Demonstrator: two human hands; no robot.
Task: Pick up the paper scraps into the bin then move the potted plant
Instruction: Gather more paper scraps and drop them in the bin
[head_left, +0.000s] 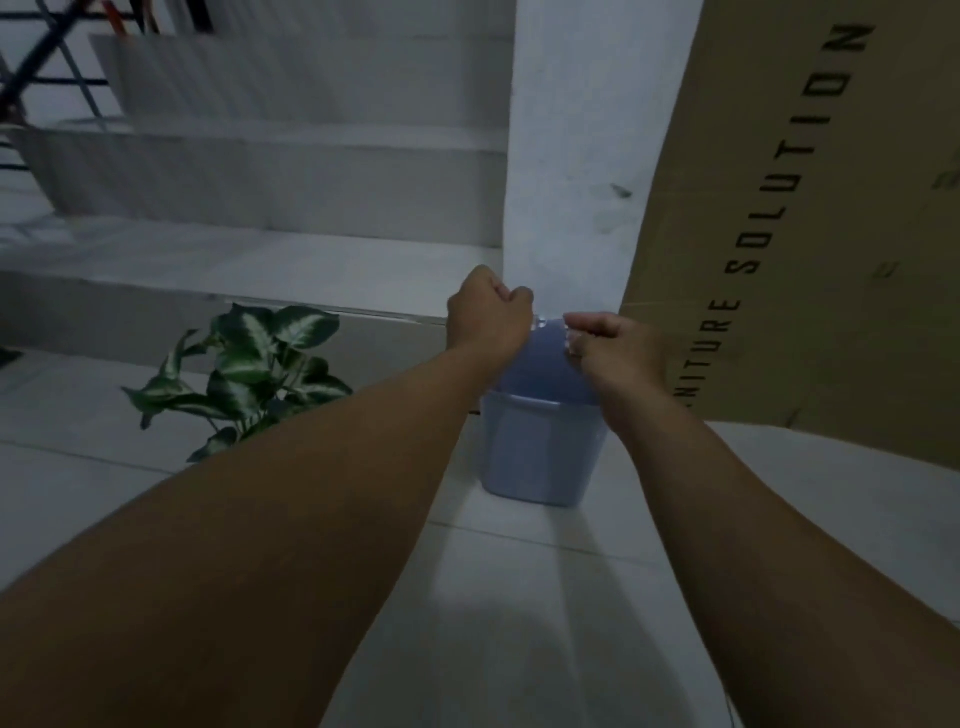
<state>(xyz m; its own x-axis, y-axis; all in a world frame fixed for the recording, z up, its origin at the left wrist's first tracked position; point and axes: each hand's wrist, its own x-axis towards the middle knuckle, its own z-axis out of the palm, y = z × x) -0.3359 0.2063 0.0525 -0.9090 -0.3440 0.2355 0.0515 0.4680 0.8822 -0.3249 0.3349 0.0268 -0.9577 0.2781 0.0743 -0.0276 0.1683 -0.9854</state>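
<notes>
A light blue bin (540, 447) with a domed lid stands on the white floor against a white pillar. My left hand (488, 312) is closed in a fist at the lid's upper left edge, and I cannot see anything in it. My right hand (613, 348) sits at the lid's upper right, its fingers pinched on small whitish paper scraps (571, 345) right at the lid. The potted plant (249, 364), with dark green white-veined leaves, stands left of the bin. My left forearm hides its pot.
A large cardboard box (831, 234) with black lettering leans against the wall right of the bin. White stair steps (260, 260) rise behind the plant. The white pillar (571, 156) stands directly behind the bin. A dark metal railing (47, 67) shows at the top left.
</notes>
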